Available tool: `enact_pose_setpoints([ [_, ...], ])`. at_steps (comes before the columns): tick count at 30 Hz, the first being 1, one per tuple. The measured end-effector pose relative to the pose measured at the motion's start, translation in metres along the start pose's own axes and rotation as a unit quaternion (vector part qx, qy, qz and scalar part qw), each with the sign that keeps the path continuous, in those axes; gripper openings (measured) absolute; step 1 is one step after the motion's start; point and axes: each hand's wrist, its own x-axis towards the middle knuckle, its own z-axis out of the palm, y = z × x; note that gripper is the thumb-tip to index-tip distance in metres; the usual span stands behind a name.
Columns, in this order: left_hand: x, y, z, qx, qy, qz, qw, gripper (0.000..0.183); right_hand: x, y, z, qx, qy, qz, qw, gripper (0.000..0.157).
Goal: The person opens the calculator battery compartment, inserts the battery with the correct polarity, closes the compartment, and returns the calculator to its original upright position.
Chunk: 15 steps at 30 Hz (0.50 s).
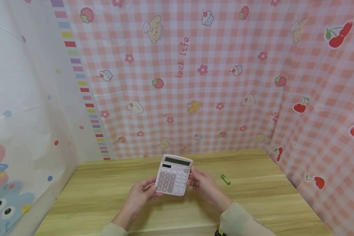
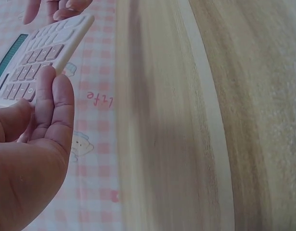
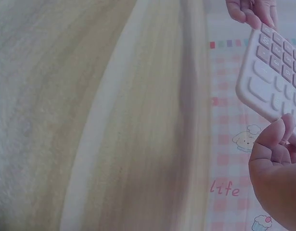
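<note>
Both hands hold a pale pink calculator [image 1: 173, 175] above the table, its keys and dark display facing the head camera. My left hand [image 1: 139, 194] grips its lower left edge, thumb at the front and fingers behind. On the opposite side, my right hand [image 1: 205, 185] pinches the right edge between thumb and fingers. In the left wrist view, two fingers [image 2: 56, 103] of the left hand lie along the calculator's edge. The right wrist view shows the right thumb [image 3: 275, 132] at the calculator's side [image 3: 263, 77], with the left hand [image 3: 253, 10] at its far end.
A small green and yellow object [image 1: 225, 179] lies on the wooden table [image 1: 106, 186], right of the right hand. Something black and yellow [image 1: 219, 232] shows at the bottom edge by the right sleeve [image 1: 239, 221]. A pink checked cloth [image 1: 177, 88] hangs behind the table.
</note>
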Motion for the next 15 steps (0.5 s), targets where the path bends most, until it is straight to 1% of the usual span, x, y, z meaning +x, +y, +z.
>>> enact_pose_setpoints([
  [5,-0.0014,0.0014,0.0025,0.004,-0.005,0.006,1.0,0.043,-0.0003,-0.0038,-0.0008,0.001,0.01,0.002,1.0,0.053],
  [10,-0.004,0.0051,0.0056,0.011,-0.007,0.012,0.9998,0.043,-0.0008,-0.0056,-0.004,-0.006,0.002,0.009,1.0,0.069],
  [12,-0.004,0.0046,0.0059,0.014,-0.006,0.015,0.9998,0.042,-0.001,-0.0062,-0.0053,-0.009,-0.005,0.011,1.0,0.078],
  [15,-0.0028,0.0027,0.0059,0.025,-0.003,0.017,0.9995,0.041,-0.001,-0.006,-0.0071,-0.01,-0.014,0.013,1.0,0.084],
])
